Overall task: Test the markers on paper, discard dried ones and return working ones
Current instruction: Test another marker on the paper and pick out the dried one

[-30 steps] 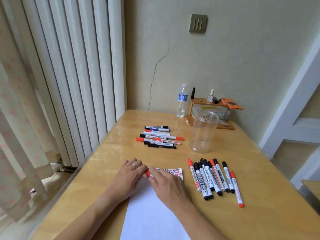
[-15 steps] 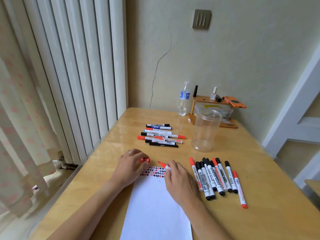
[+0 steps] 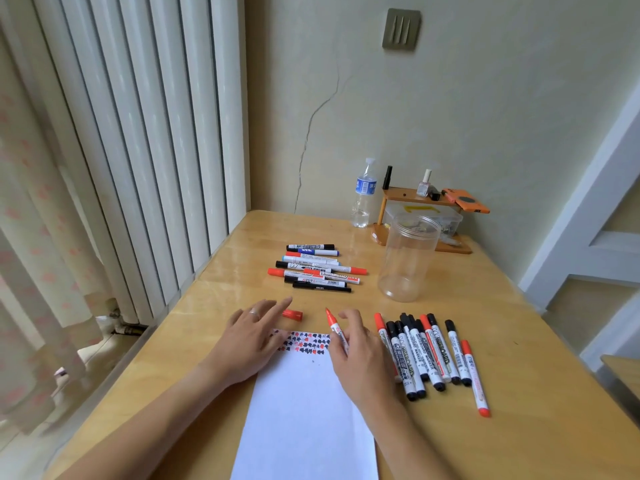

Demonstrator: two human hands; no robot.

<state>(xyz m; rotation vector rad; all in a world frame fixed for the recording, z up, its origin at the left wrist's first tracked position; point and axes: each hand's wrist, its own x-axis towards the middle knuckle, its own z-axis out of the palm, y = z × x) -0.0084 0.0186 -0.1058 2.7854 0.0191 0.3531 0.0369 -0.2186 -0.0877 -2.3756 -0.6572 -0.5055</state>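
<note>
red cap [image 3: 292,314] now released on bench [image 3: 214,299]; left hand [image 3: 251,336] fingers straightened. right hand [image 3: 360,355] grips uncapped red marker [image 3: 336,330].

There is a single view, taken from the person's head, looking forward and down across the tabletop [image 3: 519,358] toward the corner of the room. It sits close above the near edge: both forearms enter from the bottom of the frame, and the left hand [image 3: 247,337] and right hand [image 3: 360,355] lie in the lower middle, over the sheet of paper [image 3: 304,410] that runs off the bottom edge. The wide lens bends the straight lines near the borders. The far wall [image 3: 485,116] fills the upper right, the white vertical blinds [image 3: 138,133] the upper left, and a curtain [image 3: 31,271] the left edge.
</note>
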